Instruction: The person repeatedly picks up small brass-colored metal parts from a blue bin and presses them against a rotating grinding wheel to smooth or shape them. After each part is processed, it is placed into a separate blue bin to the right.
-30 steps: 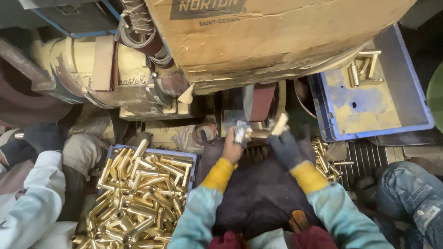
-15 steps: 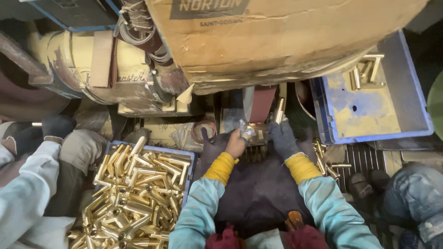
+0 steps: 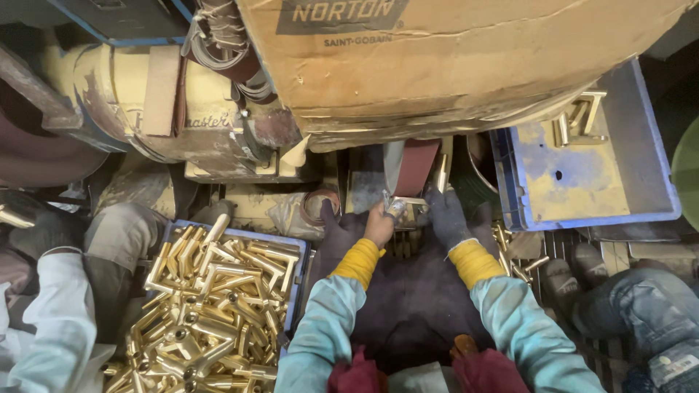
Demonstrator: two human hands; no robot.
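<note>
Head view: both forearms are reaching forward over the dark lap. Left hand (image 3: 378, 224) and gloved right hand (image 3: 445, 217) are pinching a brass fitting (image 3: 408, 204) between them, pressing it against the sanding belt (image 3: 413, 166) just beyond.

Small brass fitting (image 3: 408, 202), bright metal, tilted, pressed against a reddish-brown sanding belt (image 3: 416, 166); pinched at its near end by left hand (image 3: 378, 224), bare, and steadied by right hand (image 3: 445, 217) in a dark glove, one end upright
</note>
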